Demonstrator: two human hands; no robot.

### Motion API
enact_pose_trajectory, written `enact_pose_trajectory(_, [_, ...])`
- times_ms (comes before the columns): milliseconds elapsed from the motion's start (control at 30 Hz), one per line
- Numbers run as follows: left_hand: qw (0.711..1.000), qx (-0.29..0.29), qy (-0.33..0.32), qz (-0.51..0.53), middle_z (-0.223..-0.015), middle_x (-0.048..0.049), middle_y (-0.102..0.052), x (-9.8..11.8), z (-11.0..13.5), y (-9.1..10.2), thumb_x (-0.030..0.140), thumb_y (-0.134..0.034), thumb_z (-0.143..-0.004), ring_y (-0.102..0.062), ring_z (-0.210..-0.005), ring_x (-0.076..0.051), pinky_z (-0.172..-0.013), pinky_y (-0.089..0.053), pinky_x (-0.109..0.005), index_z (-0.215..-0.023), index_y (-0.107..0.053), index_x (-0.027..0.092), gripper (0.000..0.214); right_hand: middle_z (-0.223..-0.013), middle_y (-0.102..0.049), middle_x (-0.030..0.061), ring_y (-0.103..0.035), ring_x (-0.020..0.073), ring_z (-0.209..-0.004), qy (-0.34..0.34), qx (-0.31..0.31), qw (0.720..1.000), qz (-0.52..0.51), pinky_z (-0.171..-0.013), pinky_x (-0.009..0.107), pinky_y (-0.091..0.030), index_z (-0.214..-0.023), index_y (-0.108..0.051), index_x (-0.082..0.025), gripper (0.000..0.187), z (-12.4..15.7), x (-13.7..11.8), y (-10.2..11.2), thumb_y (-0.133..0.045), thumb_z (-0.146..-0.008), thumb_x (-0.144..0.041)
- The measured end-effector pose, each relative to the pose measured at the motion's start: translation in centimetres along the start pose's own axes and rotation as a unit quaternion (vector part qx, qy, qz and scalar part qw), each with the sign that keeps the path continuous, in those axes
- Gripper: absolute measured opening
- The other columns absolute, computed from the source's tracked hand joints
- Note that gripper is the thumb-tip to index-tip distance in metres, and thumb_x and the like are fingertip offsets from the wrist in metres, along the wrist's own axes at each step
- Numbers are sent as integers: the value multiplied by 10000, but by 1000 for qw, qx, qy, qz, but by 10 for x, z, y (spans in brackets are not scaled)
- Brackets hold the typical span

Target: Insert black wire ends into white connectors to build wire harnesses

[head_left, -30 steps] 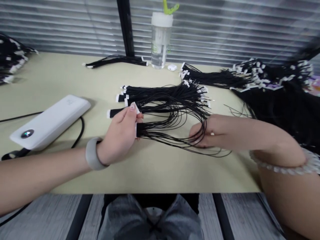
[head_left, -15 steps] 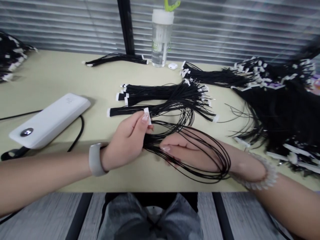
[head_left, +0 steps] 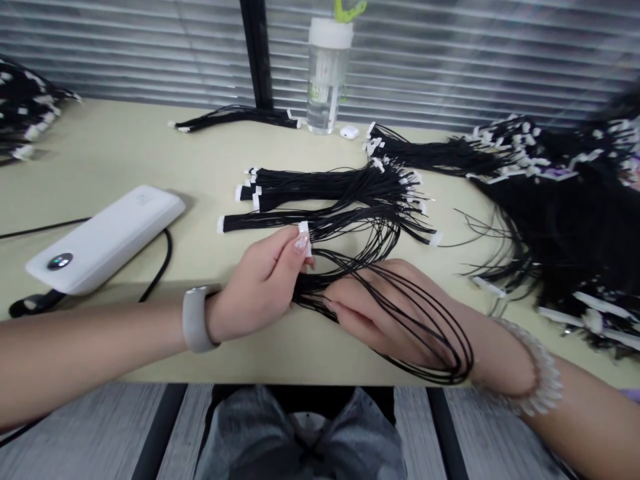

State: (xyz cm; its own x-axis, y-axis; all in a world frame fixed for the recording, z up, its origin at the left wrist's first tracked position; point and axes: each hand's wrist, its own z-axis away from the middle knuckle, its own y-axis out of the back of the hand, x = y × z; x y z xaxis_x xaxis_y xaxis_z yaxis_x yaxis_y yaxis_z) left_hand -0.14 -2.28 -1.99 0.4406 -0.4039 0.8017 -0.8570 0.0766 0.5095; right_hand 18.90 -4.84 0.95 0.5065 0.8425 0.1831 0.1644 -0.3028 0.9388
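Note:
My left hand (head_left: 267,283) is closed on a bundle of thin black wires near a white connector (head_left: 305,238), which shows above the thumb. From there the wire bundle (head_left: 463,350) bends in a wide loop over the back of my right hand (head_left: 380,307). The right fingers are curled around the wires just right of the left hand; the fingertips are partly hidden. Beyond my hands, several wire harnesses (head_left: 310,180) with white connectors lie side by side. Some wires from the held bundle cross toward them.
A white power bank (head_left: 107,240) with a black cable (head_left: 163,267) lies left. At the back stand a clear water bottle (head_left: 327,80) and a small white case (head_left: 349,132). Large harness piles (head_left: 565,227) cover the right side; another pile (head_left: 30,110) sits far left.
My right hand has turned and its fingers have drawn in around the wires. The loop over it has shifted slightly down and right. The left hand keeps its hold.

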Motion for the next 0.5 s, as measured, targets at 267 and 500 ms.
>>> enact_pose_trajectory(267, [1000,-5,10,16,-685,1,-538,1,-1,0,339,-298,-952,-476,-610,-111,-585,-409,-230,-696,-447,182,335,-619,-544,-5,-403,146,-503,-18,-19,1000,5,-480,313,-214,-738,-535,-181,181,-2,0,4,-408,-852,-122])
enact_pose_trajectory(500, [1000,-6,4,24,-682,9,-528,1,-2,1,329,-301,-954,-463,-608,-99,-581,-397,-219,-678,-418,179,335,-573,-509,-13,-405,133,-483,-34,54,998,-1,-463,302,-236,-785,-549,-156,139,-2,-2,-8,-428,-847,-130])
